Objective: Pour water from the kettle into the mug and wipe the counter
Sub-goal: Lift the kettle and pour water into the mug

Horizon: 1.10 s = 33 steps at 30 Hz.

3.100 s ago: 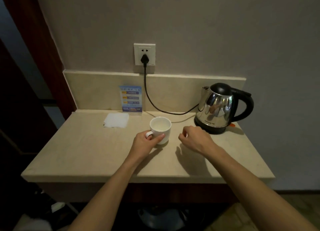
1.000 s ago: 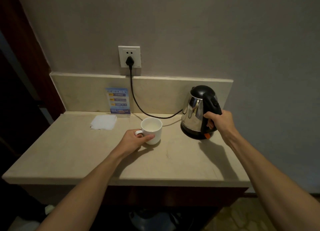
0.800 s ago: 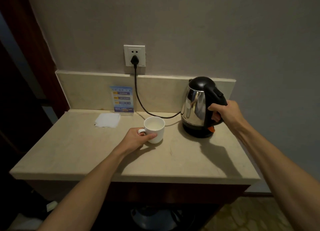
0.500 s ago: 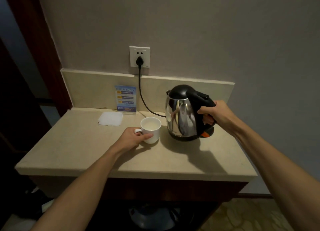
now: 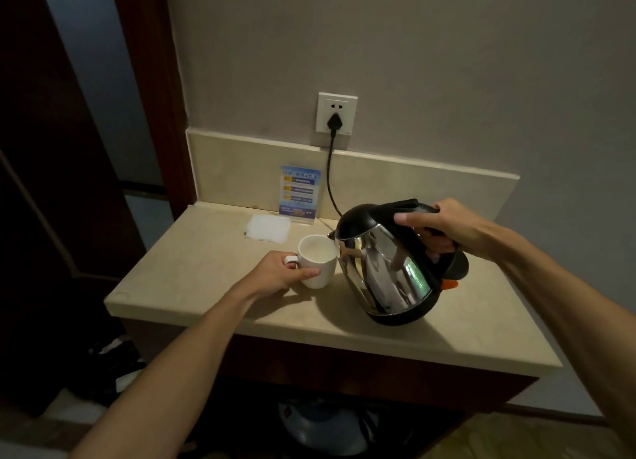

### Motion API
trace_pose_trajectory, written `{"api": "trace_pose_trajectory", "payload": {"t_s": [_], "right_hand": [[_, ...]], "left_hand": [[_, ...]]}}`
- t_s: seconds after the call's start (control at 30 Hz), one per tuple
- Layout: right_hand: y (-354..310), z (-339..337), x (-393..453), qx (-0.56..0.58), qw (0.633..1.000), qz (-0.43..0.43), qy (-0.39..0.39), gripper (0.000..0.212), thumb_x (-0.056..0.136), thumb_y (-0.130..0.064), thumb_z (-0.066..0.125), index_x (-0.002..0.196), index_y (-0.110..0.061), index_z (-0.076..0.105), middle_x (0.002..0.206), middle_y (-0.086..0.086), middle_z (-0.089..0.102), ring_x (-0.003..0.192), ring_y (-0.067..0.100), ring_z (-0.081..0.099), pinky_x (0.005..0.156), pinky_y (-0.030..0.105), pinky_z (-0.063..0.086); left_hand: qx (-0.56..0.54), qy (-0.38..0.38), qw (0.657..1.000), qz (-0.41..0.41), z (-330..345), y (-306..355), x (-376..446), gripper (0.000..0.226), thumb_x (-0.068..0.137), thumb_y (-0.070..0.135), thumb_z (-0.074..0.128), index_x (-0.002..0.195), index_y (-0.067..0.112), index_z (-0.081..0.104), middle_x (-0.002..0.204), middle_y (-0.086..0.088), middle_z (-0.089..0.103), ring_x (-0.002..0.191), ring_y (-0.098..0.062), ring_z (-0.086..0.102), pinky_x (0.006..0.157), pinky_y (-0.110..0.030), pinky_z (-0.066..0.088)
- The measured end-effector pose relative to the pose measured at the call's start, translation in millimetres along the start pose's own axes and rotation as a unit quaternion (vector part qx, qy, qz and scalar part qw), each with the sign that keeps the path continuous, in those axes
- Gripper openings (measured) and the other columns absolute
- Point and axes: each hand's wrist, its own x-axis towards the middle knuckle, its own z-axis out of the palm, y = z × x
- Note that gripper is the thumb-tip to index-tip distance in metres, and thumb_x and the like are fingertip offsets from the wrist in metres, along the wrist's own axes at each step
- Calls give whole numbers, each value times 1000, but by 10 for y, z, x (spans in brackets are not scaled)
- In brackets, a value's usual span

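A: Where's your kettle (image 5: 385, 269)?
B: Your right hand (image 5: 451, 226) grips its handle, spout tilted over the mug (image 5: 318, 262); your left hand (image 5: 278, 274) clasps that, mid-counter (image 5: 206, 272).
A: Room?
B: Bare front edge.

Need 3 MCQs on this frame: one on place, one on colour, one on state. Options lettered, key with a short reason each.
1. Where does the white cloth lie?
A. Under the kettle
B. On the counter near the backsplash, behind the mug
C. In the left hand

2. What colour is the mug?
A. White
B. Red
C. Black

3. How is the kettle held?
A. Upright on its base
C. Lying flat on the counter
B. Tilted, with the spout toward the mug

Key:
1 B: the cloth sits flat on the counter by the blue sign.
2 A: its wall and rim are plain white.
3 B: the right hand grips the handle and the spout leans at the mug's rim, while the left hand steadies the mug.
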Motion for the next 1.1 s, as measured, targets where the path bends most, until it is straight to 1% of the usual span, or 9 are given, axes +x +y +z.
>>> {"api": "trace_pose_trajectory", "payload": {"t_s": [0.07,0.2,0.33,0.4,0.57,0.77,0.9,1.0,1.1], "right_hand": [[-43,28,14,-1,1000,-4,2,59,94,-61,56,50,-21,53,49,2,43,43,17,40,50,26,37],[-77,27,60,-16,1000,8,17,68,87,-75,52,44,-22,62,51,2,41,44,18,39,51,25,38],[-99,-3,100,-53,998,14,29,80,65,-87,58,66,-8,64,48,0,43,41,15,39,44,21,37],[-102,-29,120,-73,997,19,31,88,63,-88,57,74,-2,64,48,0,43,41,14,38,42,20,36],[-166,-36,127,-80,996,25,16,73,77,-82,59,62,-10,57,47,-2,42,40,12,36,41,19,34],[-246,-92,172,-113,993,30,-6,74,71,-85,59,64,-11,56,51,2,43,42,14,37,42,19,33],[-296,-129,223,-130,991,36,-21,86,55,-93,61,70,-9,60,51,1,43,42,13,37,41,19,32],[-351,-136,257,-135,989,44,-33,70,71,-84,62,57,-16,54,49,0,41,42,14,35,43,19,30],[-384,-150,291,-143,988,46,-45,65,68,-83,60,52,-20,54,49,0,42,42,14,35,46,22,30]], "left_hand": [[-10,-2,1000,-8,4,0,-10,11,90,10,80,99,15,75,95,-4,77,86,-17,70,53,-13,55],[-2,0,1000,-2,-31,-33,7,22,87,19,84,107,13,77,101,-7,80,92,-22,72,60,-17,59],[12,6,1000,6,-67,-101,54,34,82,26,90,111,10,80,100,-6,84,104,-32,76,83,-37,61],[12,9,1000,10,-68,-112,63,31,82,25,89,109,12,80,96,-3,84,97,-26,75,78,-33,60],[9,2,1000,22,-54,-87,77,21,87,17,84,107,14,76,91,2,79,82,-11,68,56,-12,52],[-8,-7,1000,19,-52,-114,93,13,88,12,83,99,16,77,88,0,79,78,-10,70,56,-15,55],[-6,-6,1000,22,-74,-165,124,25,84,21,88,107,15,79,98,-3,82,96,-21,73,74,-27,55],[14,-3,1000,26,-84,-186,155,25,84,24,87,107,18,78,99,-1,81,96,-19,72,76,-27,54],[19,-3,1000,24,-91,-189,177,19,85,23,87,102,19,78,87,7,81,83,-11,71,67,-19,53]]}}
